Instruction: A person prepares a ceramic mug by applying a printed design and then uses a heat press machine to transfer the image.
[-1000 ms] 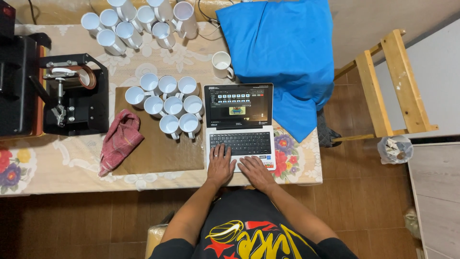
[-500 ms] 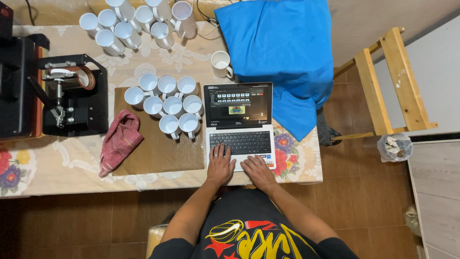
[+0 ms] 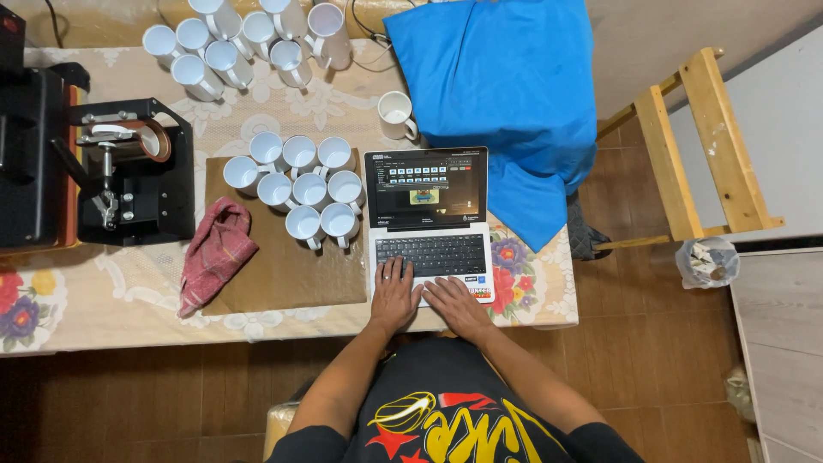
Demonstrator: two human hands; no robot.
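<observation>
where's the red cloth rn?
Head view, left of centre: the red cloth lies on the table, overlapping the brown mat's left edge, just right of the black mug press.

glossy white ceramic mugs (image 3: pixel 300 184), matt brown paper mat (image 3: pixel 283 270), red woven cloth (image 3: pixel 214 253), bare wooden chair (image 3: pixel 694 146).
</observation>
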